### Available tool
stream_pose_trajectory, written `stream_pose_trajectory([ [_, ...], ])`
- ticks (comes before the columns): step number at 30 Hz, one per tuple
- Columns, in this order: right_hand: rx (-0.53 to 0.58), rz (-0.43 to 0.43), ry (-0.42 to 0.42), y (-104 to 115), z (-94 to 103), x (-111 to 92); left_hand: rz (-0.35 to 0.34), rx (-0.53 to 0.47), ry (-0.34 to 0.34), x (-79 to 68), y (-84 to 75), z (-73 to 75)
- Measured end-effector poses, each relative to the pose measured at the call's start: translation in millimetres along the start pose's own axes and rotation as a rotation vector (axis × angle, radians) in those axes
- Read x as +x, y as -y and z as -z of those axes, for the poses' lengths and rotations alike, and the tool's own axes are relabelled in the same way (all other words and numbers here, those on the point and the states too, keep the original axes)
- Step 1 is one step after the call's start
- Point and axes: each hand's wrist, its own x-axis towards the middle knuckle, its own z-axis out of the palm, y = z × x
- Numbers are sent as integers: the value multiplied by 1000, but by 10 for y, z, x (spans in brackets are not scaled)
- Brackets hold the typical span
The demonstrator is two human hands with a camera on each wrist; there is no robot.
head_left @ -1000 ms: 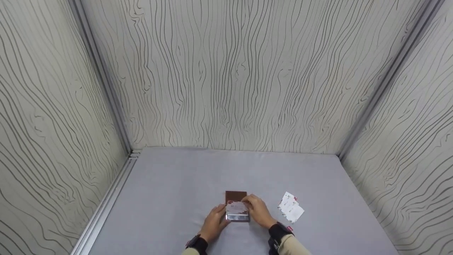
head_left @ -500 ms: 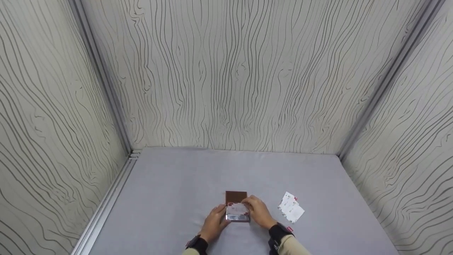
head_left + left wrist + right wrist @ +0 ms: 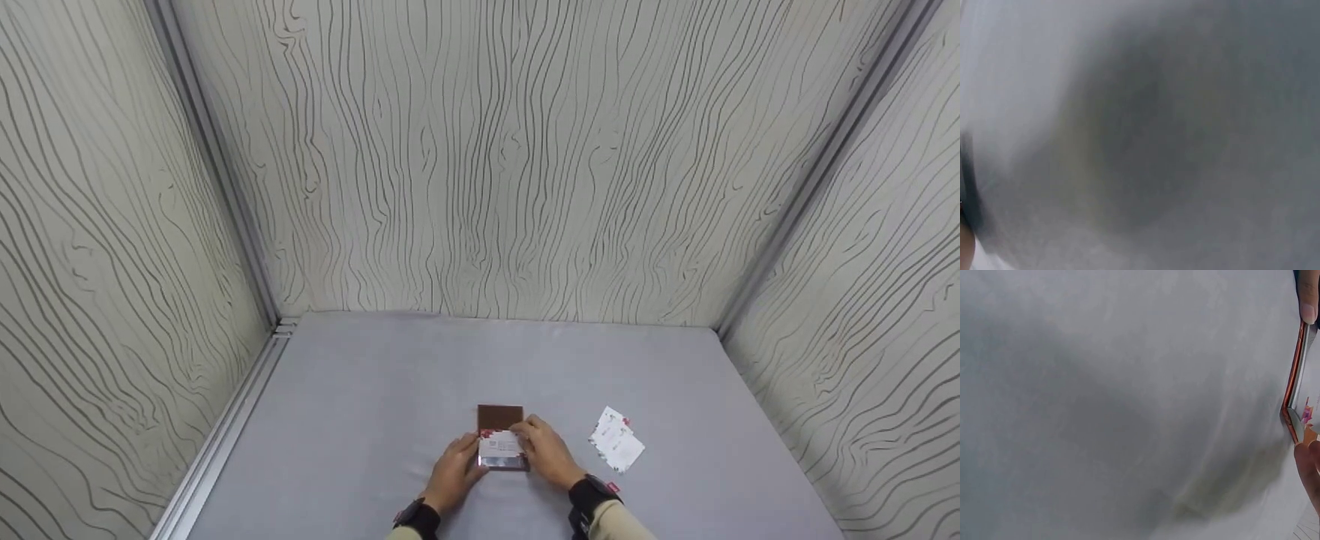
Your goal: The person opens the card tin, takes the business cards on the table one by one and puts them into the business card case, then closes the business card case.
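Note:
A brown-lidded metal card case (image 3: 500,415) lies on the table with its lid folded back away from the person. On its near half is a white card (image 3: 495,445) with red flowers along its border. The left hand (image 3: 452,472) grips the left side of the case, thumb at the near corner. From the right, the right hand (image 3: 552,454) pinches the card at its right edge. The right wrist view catches the case's coppery rim (image 3: 1296,365) and the right fingertips (image 3: 1304,461) at the card's corner. Mostly blurred table fills the left wrist view.
Several white flowered cards (image 3: 619,448) lie fanned on the grey tabletop (image 3: 375,390), right of the right hand. Wood-grain panels (image 3: 480,165) stand behind and at both sides. A metal rail (image 3: 225,435) runs along the left edge.
The right hand has brought the card slightly nearer the person, lower over the case, uncovering more of the brown lid. The left hand and the fanned cards stay put.

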Motion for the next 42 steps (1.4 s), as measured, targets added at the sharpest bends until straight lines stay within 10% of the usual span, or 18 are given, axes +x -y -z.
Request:
stream_pose_trajectory([
  [12,-6,-76,200,0,-23,-49,57,-9,46,12,1,0],
  [42,-161,64,211,23,-47,-82,-43,4,-41,-23,70,-44],
])
